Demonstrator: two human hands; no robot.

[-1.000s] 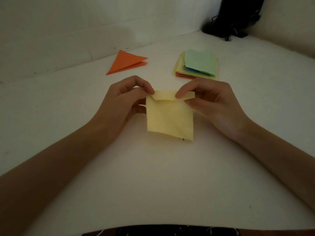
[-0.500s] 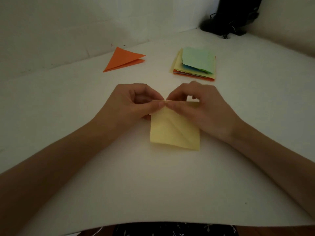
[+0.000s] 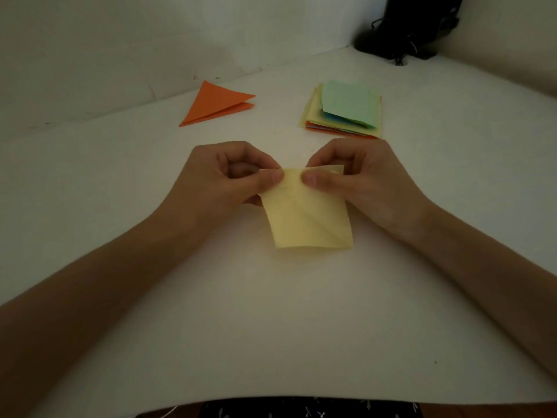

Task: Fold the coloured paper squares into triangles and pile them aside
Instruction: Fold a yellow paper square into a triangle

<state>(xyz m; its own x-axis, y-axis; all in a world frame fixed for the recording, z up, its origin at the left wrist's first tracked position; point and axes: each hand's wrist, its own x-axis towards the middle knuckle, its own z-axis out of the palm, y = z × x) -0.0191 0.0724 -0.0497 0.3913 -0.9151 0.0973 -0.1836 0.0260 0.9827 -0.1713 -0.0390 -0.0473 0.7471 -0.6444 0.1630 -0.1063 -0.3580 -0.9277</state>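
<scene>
A yellow paper square (image 3: pixel 307 217) lies mid-table, its far edge pinched between thumb and curled fingers of the left hand (image 3: pixel 223 179) and the right hand (image 3: pixel 358 179). Beyond lie an orange folded triangle (image 3: pixel 215 104) and a stack of coloured squares (image 3: pixel 343 111) on the white table (image 3: pixel 271 327), near pale walls.

The pinching grips of the left hand (image 3: pixel 223 179) and right hand (image 3: pixel 355 179) have been drawn in from the top corners of the yellow paper square (image 3: pixel 307 218) toward its middle, and the thumbs are now set close together. The sheet's near edge is now seen more level.
</scene>
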